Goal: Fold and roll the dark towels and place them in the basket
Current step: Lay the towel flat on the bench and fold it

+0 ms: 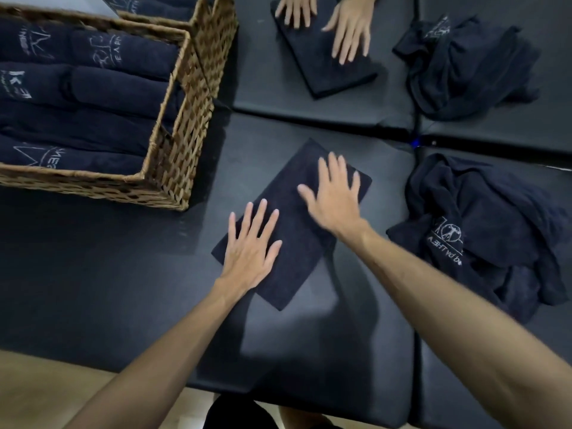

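Forearms reach in from the bottom edge of the frame toward a folded towel (294,224) that lies flat as a long dark rectangle, set on a slant, at the centre of the frame on the dark padded table (93,274). The left hand (252,246) rests palm down on the lower left end of this towel, fingers straight and spread, gripping nothing. The right hand (335,196) lies flat on the upper right end, fingers likewise straight and fanned out (its outline is slightly blurred), and it too has hold of nothing.

At the right of the frame, level with the hands, a heap of unfolded towels (483,224) sits crumpled on the table, with a pale printed logo showing on one fold. At the upper left stands a woven basket (173,150), its near corner just beside the folded towel but apart from it. Inside it, rolled towels (80,97) lie side by side in rows, pale lettering showing on several.

At the top centre of the frame, another person's two hands (325,23) press flat on a second folded towel (328,66). To the upper right lies another crumpled heap (464,66) of dark towels. Behind the near basket, a second basket (213,35) of the same weave holds more dark towels.
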